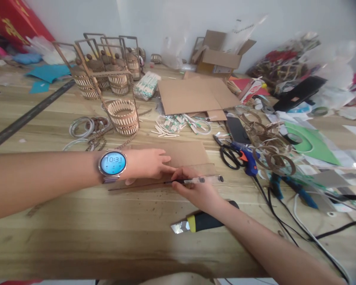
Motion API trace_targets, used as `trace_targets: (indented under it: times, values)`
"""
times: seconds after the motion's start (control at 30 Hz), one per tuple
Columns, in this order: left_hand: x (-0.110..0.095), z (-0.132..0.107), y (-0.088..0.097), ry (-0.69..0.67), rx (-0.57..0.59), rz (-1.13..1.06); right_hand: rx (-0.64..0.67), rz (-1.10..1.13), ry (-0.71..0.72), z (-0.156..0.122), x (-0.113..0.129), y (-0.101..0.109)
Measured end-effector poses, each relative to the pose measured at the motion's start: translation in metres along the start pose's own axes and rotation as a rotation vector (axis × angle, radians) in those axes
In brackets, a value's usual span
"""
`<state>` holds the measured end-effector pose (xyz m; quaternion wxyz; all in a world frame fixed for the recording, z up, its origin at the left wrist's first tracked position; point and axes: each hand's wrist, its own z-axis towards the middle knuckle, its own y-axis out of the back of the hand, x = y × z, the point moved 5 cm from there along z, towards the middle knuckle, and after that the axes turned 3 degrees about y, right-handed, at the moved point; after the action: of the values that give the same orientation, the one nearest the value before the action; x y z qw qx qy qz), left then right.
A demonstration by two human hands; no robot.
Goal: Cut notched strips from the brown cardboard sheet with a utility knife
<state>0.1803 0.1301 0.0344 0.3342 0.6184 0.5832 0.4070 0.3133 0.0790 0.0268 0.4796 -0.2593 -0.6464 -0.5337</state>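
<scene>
Pinching a pen (pixel 195 181), the right hand (pixel 197 191) sits just beside the left hand (pixel 148 163), laid open and flat on the cardboard sheet (pixel 190 154).

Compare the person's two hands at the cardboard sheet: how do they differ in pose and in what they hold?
The left hand lies flat, fingers stretched out on the cardboard sheet; the right hand is pinched around a pen. The left wrist bears a watch; the right wrist is bare and crosses over a utility knife. Both hands meet at the sheet's near edge.
</scene>
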Motion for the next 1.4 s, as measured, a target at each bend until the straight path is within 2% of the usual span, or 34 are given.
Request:
trace_targets:
  times: [0.1, 0.17, 0.3, 0.47, 0.6, 0.67, 0.73, 0.8, 0.9, 1.0, 1.1, 1.3, 1.4]
  values:
    - [0.002, 0.001, -0.006, -0.033, -0.063, -0.017, -0.009, -0.014, 0.012, 0.000, -0.001, 0.005]
    - [0.003, 0.001, -0.010, -0.043, -0.104, -0.027, -0.029, -0.039, 0.004, -0.003, -0.004, 0.016]
    - [0.004, 0.001, -0.015, -0.050, -0.172, -0.032, -0.111, -0.165, -0.025, -0.016, -0.015, 0.059]
    - [0.004, 0.002, -0.021, -0.040, -0.135, -0.022, -0.286, -0.337, -0.138, -0.043, -0.037, 0.121]
    - [0.004, 0.002, -0.020, -0.039, -0.159, -0.028, -0.428, -0.410, -0.189, -0.054, -0.039, 0.150]
    - [0.004, 0.002, -0.019, -0.047, -0.147, -0.018, -0.456, -0.400, -0.186, -0.054, -0.034, 0.150]
    - [0.004, 0.003, -0.019, -0.048, -0.110, -0.021, -0.447, -0.374, -0.158, -0.048, -0.028, 0.141]
    - [0.005, 0.003, -0.018, -0.035, -0.094, -0.038, -0.388, -0.342, -0.120, -0.041, -0.023, 0.126]
    - [0.004, 0.003, -0.012, -0.023, -0.133, -0.055, -0.272, -0.273, -0.107, -0.030, -0.023, 0.100]
    - [0.003, 0.001, -0.009, -0.030, -0.138, -0.069, -0.224, -0.199, -0.119, -0.024, -0.026, 0.086]
    - [0.004, 0.001, -0.010, -0.018, -0.105, -0.085, -0.238, -0.190, -0.125, -0.027, -0.030, 0.093]
    - [0.006, 0.003, -0.015, -0.051, -0.182, -0.112, -0.351, -0.199, -0.186, -0.047, -0.038, 0.128]
    - [0.008, 0.004, -0.020, -0.058, -0.183, -0.154, -0.322, -0.168, -0.157, -0.048, -0.036, 0.121]
